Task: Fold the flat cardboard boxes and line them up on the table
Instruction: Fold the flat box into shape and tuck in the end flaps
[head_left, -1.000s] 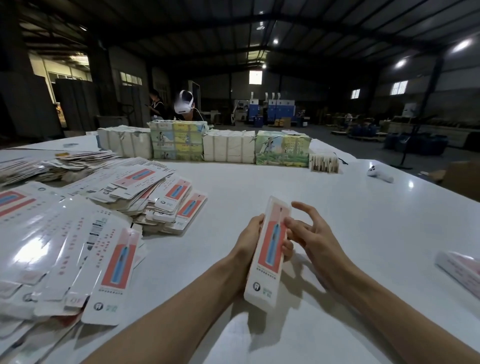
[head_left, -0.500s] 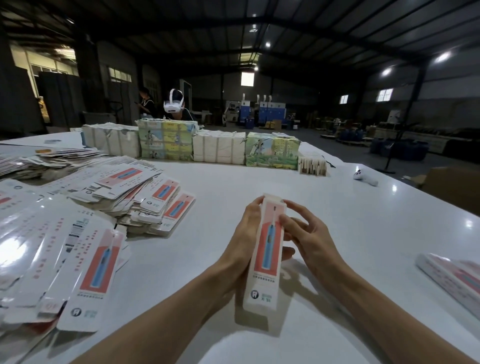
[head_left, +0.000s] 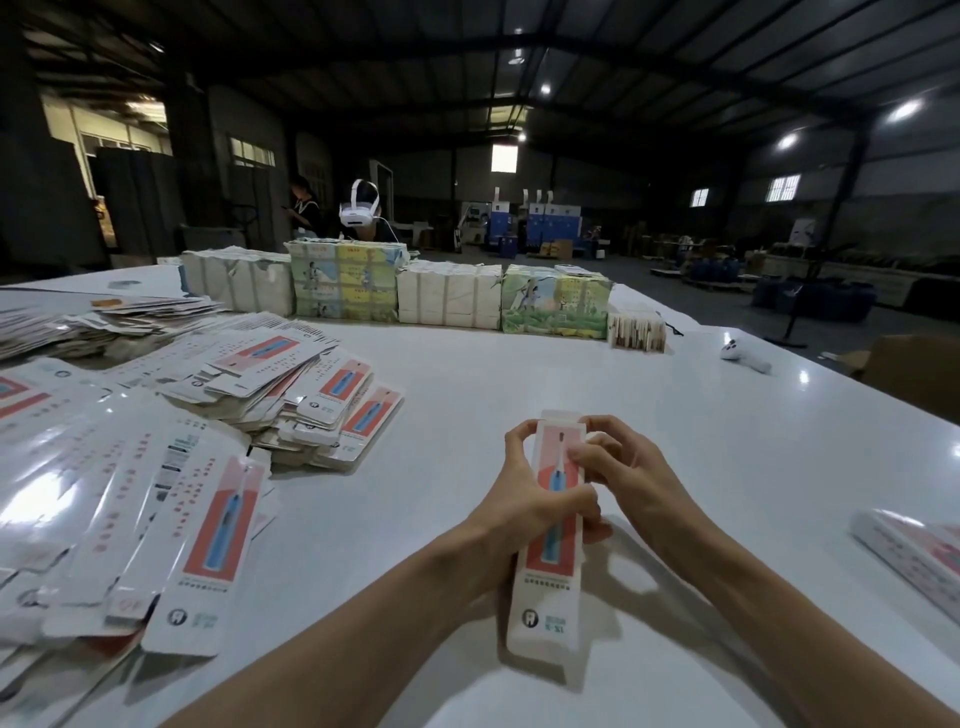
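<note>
The box (head_left: 548, 558) was held just above the white table (head_left: 519, 374), standing long and slightly tilted between both hands. The left hand (head_left: 519, 499) wrapped its curled fingers round the left side, with the thumb laid across the printed front. The right hand (head_left: 628, 467) pinched the upper right edge with bent fingers, close to the top flap (head_left: 560, 415), which stood open.

The box was thin glossy card – surely very light, a little slippery, and easy to crush or crease when squeezed on the wide faces. It is better to hold it by the long edges and to press only along the fold lines.

The flat boxes (head_left: 218, 530) lay in loose piles at the left – another box (head_left: 919, 551), seemingly folded, lay at the right.
</note>
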